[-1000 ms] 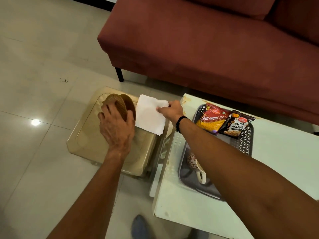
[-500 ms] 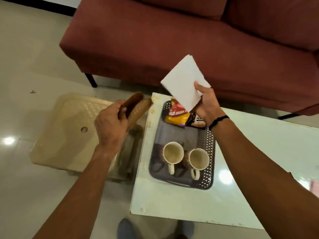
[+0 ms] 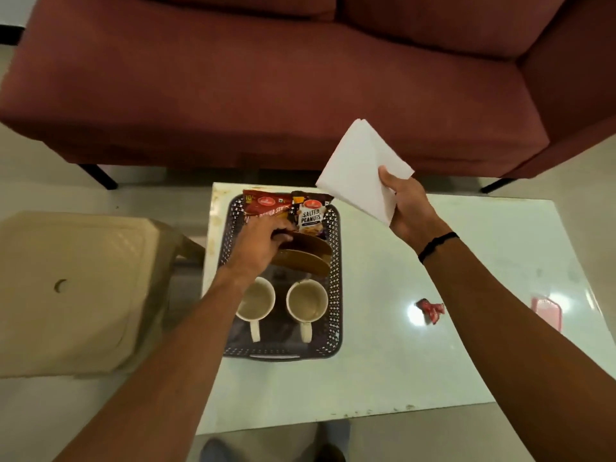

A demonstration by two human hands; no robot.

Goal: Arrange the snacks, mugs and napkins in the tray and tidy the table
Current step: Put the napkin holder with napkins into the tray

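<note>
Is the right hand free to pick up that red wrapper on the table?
Probably not yet: the right hand is holding the white napkins. The path to the red wrapper looks clear, with bare table around it.

2 mugs (image 3: 281,303) in tray (image 3: 335,288) (front).

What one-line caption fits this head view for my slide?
Left hand lowers two brown coasters into the tray behind two mugs; right hand holds white napkins aloft.
</note>
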